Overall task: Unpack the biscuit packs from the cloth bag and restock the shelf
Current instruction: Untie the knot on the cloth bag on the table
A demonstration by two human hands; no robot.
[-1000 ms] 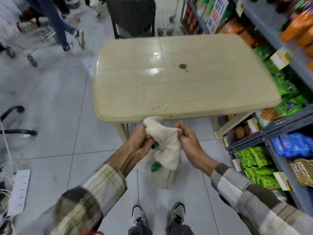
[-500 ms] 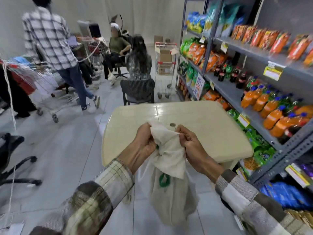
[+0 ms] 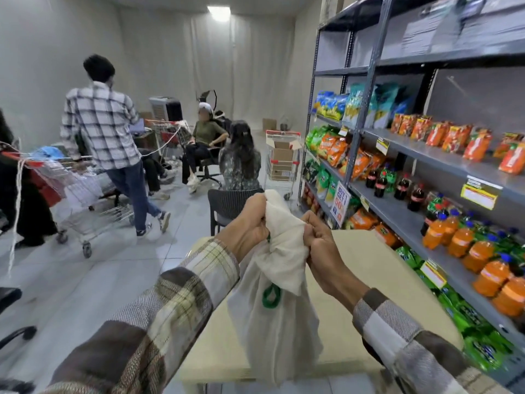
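Cloth bag [image 3: 272, 322]: lifted from below near edge of desk [image 3: 369, 280] to above it, neck gripped by left hand [image 3: 250, 220] and right hand [image 3: 321, 240]; unopened yet.

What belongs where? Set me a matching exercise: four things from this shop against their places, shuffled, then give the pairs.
Things:
1. cloth bag
2. orange bottles
3. cardboard box
4. table

Places:
A. in the shopping cart
B. on the shelf
C. gripped by left hand and right hand
D. just behind the hanging bag

Pairs: 1-C, 2-B, 3-A, 4-D
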